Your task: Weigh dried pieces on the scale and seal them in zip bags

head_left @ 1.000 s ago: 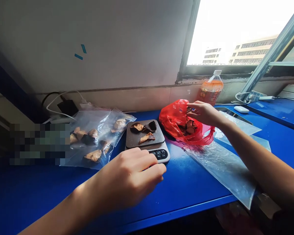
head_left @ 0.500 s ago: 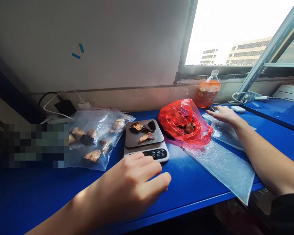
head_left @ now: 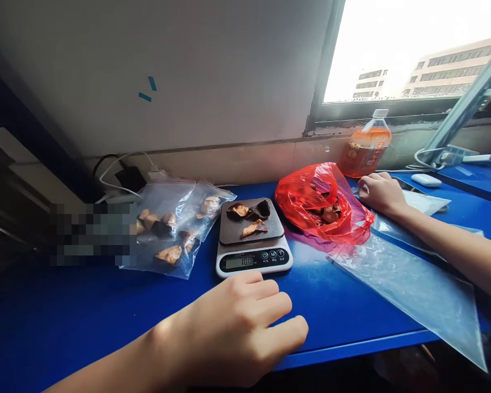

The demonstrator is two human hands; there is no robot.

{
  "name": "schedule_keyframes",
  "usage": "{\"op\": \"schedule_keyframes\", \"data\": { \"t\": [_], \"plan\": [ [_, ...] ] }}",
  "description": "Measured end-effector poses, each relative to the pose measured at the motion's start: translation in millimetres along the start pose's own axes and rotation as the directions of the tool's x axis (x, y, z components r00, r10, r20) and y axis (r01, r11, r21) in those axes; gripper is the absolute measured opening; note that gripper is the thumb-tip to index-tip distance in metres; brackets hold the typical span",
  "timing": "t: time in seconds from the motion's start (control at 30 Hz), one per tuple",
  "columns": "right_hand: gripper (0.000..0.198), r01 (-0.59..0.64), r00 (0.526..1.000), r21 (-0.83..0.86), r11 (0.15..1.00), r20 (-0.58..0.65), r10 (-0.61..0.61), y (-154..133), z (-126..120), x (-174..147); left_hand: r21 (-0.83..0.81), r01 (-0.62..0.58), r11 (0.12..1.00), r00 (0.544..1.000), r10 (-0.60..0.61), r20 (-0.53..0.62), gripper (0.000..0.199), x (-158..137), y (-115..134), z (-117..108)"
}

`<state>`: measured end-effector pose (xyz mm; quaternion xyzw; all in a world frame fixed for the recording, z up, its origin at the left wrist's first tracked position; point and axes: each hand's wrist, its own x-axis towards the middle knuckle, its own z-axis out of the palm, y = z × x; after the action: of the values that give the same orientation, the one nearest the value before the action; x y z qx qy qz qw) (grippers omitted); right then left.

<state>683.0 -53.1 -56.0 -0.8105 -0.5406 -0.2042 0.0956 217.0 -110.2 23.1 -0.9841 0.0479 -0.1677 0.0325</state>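
Note:
My left hand (head_left: 249, 327) hovers at the table's front, just before a kitchen scale (head_left: 251, 248). Its fingers bend loosely with small gaps, and nothing shows in them. Several dried dark-and-tan pieces, like peel or husk, (head_left: 253, 228) lie on the scale's dark plate. The small display is lit, its digits hard to read. Behind the red plastic bag (head_left: 306, 185), my right hand (head_left: 380, 194) is closed with fingers curled in, over clear plastic; what they hold is hidden. More dried pieces (head_left: 331, 213) fill the red bag. A clear flat bag (head_left: 425, 289) lies in front of it.
Clear zip bags (head_left: 167, 234) of similar pieces lie left of the scale. An orange drink bottle (head_left: 368, 144) stands by the window. A white earbud-type case (head_left: 426, 180), cables and a dark adapter (head_left: 130, 179) lie along the back. The clear bag overhangs the blue table's edge (head_left: 352, 341).
My right hand's fingers, stretched out before, are now curled in. The view has swung left, so things appear further right. The scale's display, covered before by my left hand, now shows.

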Motion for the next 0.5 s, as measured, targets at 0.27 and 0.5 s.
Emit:
{"op": "schedule_keyframes", "data": {
  "t": [0.27,0.5],
  "plan": [
    [0.011,0.118,0.973,0.051,0.992,-0.208,-0.105,-10.0,-10.2,2.5,-0.023,0.074,0.997,0.997,-0.074,0.02,0.02,-0.1,-15.8,12.4],
    [0.028,0.007,0.822,0.24,0.971,-0.555,0.131,-28.1,-109.6,-8.1,-0.129,0.018,0.991,0.994,-0.032,-0.107,0.019,1.1,-12.9,6.1]
  ]
}}
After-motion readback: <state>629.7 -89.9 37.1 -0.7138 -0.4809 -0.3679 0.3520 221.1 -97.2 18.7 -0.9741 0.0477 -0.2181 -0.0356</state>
